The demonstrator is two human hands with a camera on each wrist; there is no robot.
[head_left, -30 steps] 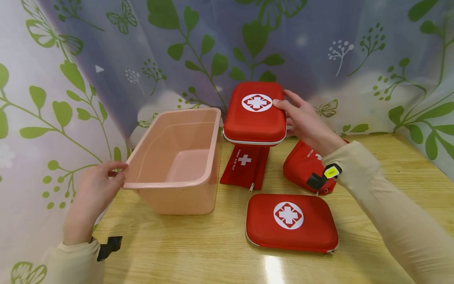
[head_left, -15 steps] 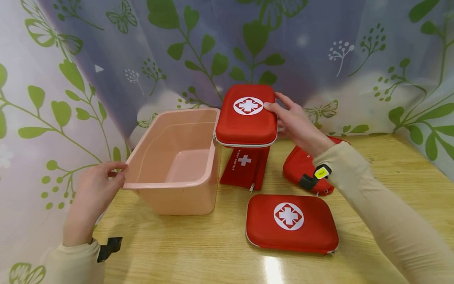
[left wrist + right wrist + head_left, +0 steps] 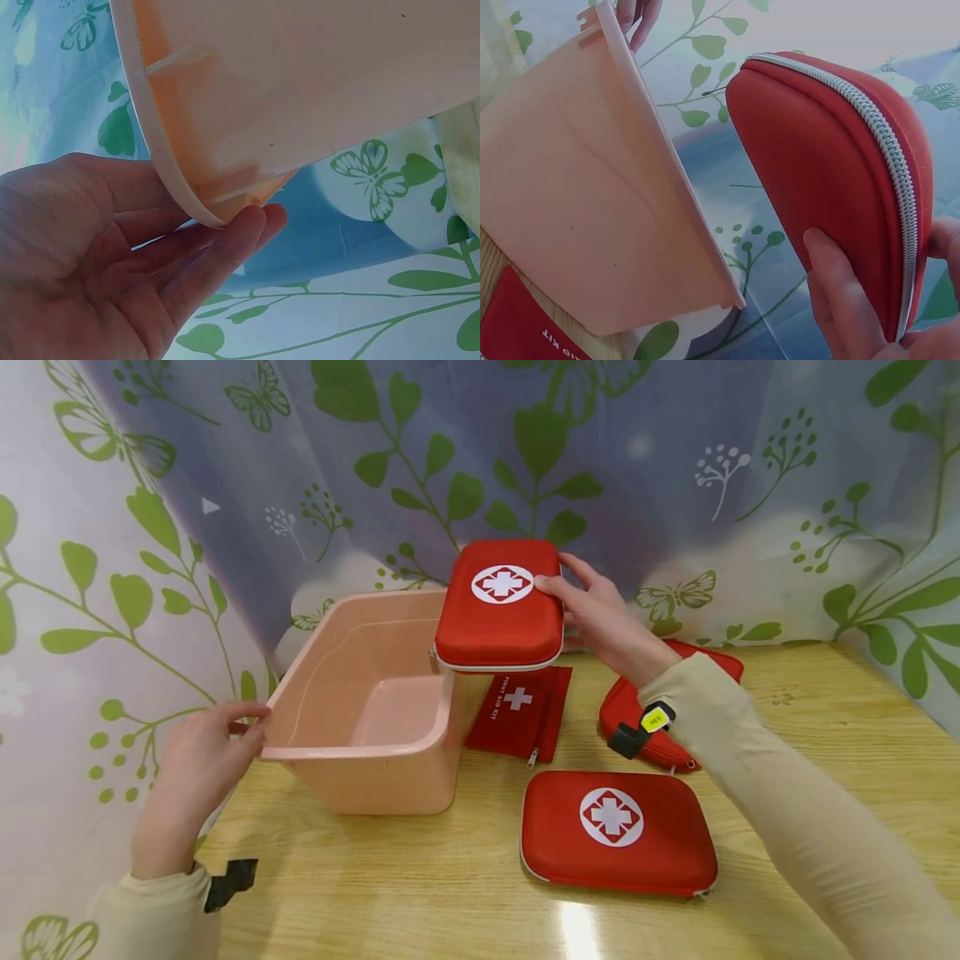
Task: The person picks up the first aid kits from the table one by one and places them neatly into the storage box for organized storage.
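My right hand (image 3: pixel 611 618) grips a red hard-shell first aid case (image 3: pixel 501 627) by its right side, thumb on top near the white cross emblem. The case is held up in the air, and its left end overlaps the right rim of a pink plastic bin (image 3: pixel 397 749) in the head view. In the right wrist view the silver zipper of the case (image 3: pixel 832 150) shows, with fingers beneath and the thumb at the other side. My left hand (image 3: pixel 198 772) pinches the bin's near left rim corner; in the left wrist view the fingers (image 3: pixel 225 262) curl under that rim.
A flat red first aid pouch (image 3: pixel 517 718) lies right of the bin. Another red case (image 3: pixel 618 832) lies nearer the front edge. A soft red bag (image 3: pixel 660 735) sits behind the right forearm, partly hidden. A patterned curtain (image 3: pixel 637 460) stands behind the wooden table (image 3: pixel 360 893).
My right hand has carried the red case leftward from above the flat pouch to the bin's right rim. The left hand and the bin have stayed in place.
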